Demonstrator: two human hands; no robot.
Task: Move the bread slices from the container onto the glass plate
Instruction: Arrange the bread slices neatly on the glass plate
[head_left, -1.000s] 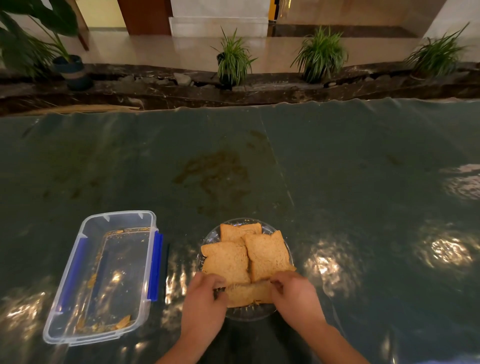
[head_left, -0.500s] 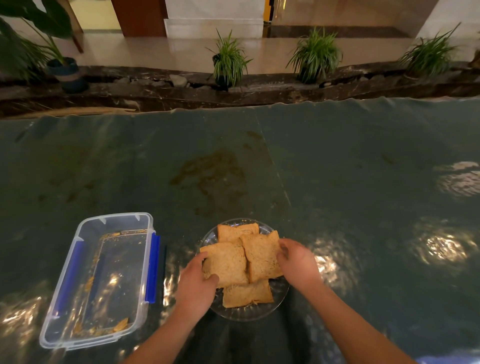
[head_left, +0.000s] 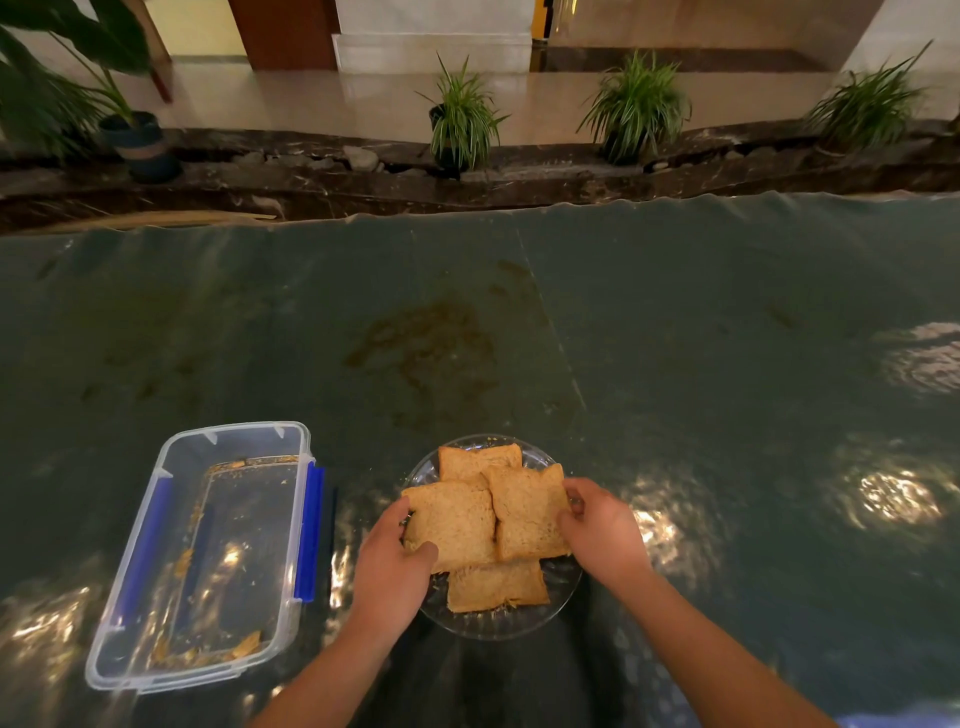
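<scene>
Several brown bread slices (head_left: 457, 519) lie overlapping on the round glass plate (head_left: 563, 584) near the table's front edge. My left hand (head_left: 392, 566) pinches the left slice at its left and near corner. The fingers of my right hand (head_left: 602, 527) grip the right edge of the right slice (head_left: 527, 512). Another slice (head_left: 496, 584) lies at the near side and one (head_left: 475, 460) at the far side. The clear plastic container (head_left: 156, 519) with blue clips stands left of the plate, holding only crumbs.
The table is covered with a dark green shiny sheet (head_left: 675, 364) with a brownish stain beyond the plate. Behind the far edge runs a stone ledge with potted plants (head_left: 462, 119).
Both hands moved from the plate's near side up to its left and right sides and took hold of the two upper slices. The near slice now lies uncovered.
</scene>
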